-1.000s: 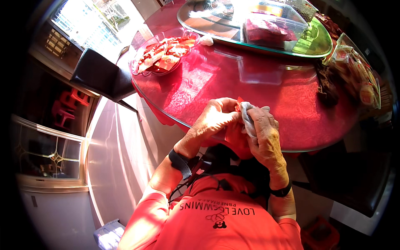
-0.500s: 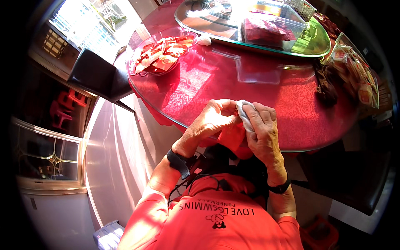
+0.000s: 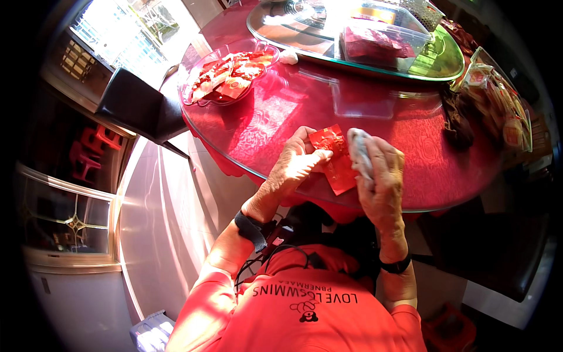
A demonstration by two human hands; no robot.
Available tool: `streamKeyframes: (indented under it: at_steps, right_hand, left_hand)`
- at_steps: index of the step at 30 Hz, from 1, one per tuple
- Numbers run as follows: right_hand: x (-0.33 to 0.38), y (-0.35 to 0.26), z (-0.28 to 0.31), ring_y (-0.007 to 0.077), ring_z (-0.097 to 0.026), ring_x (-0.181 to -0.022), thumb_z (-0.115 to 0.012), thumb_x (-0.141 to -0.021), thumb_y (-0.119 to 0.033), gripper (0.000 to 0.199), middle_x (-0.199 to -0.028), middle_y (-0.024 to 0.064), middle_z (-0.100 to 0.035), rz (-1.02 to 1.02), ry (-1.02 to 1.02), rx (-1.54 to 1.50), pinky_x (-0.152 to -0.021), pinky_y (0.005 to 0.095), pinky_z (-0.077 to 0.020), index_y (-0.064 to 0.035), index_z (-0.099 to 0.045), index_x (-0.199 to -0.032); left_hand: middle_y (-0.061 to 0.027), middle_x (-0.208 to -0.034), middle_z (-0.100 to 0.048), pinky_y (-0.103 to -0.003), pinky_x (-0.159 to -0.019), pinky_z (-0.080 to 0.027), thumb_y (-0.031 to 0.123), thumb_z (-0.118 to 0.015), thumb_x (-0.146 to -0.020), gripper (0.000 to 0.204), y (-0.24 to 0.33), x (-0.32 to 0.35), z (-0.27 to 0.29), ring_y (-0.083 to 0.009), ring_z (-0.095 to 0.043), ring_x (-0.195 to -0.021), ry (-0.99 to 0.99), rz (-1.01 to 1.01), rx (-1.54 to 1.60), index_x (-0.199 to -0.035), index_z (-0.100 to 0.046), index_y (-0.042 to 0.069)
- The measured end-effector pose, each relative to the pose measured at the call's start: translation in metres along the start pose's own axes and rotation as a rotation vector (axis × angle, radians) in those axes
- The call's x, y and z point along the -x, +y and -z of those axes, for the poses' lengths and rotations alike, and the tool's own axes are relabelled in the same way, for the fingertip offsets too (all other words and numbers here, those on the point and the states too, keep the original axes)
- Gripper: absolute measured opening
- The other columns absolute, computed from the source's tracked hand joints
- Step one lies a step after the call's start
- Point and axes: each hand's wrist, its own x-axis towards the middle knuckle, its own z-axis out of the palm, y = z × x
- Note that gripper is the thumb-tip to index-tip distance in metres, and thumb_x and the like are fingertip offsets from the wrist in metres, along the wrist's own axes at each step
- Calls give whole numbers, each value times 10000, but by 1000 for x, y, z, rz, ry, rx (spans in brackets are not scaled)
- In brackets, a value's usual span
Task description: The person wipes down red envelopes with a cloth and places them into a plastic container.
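Between the thumb and fingers of my left hand (image 3: 295,157) is a flat red packet (image 3: 336,158), like a red envelope, with gold marks and shiny creases. It hangs over the near edge of the round red table (image 3: 305,120). My right hand (image 3: 380,173) grips a bunched white cloth (image 3: 360,154), just right of the packet, with a narrow gap between them. Back left on the table, a clear pinkish bowl (image 3: 206,57) holds several similar red-and-gold packets (image 3: 233,83).
A glass turntable (image 3: 293,42) at the back carries a clear plastic box (image 3: 384,44) with red packets. A clear lid (image 3: 362,102) lies in front of it. Bagged goods (image 3: 498,105) and a dark bundle (image 3: 458,120) sit at the right. A black chair (image 3: 132,105) stands left.
My right hand has moved right with the cloth, away from the packet it covered before. The packet has been raised and now shows its face.
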Motion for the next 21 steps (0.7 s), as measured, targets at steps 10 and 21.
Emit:
streamKeyframes:
  at_steps: [10,21]
  right_hand:
    - [14,-6,6,286,-532,-1069,-716,-771,-149,390,-1165,57,-588,174,-310,98,-913,422,-427,-72,-650,-1148]
    - [4,-18,-9,318,-529,-1069,-726,-741,-97,422,-1179,80,-566,180,-270,-57,-900,428,-430,-96,-636,-1153]
  left_hand:
    - [-101,-1108,-654,-328,-808,-587,18,-607,-937,295,0,3,-3,-185,-660,-990,56,0,79,-1193,-461,36]
    - [-116,-1003,-661,-271,-710,-551,35,-613,-931,339,-7,1,15,-146,-661,-855,-62,28,207,-1195,-401,25]
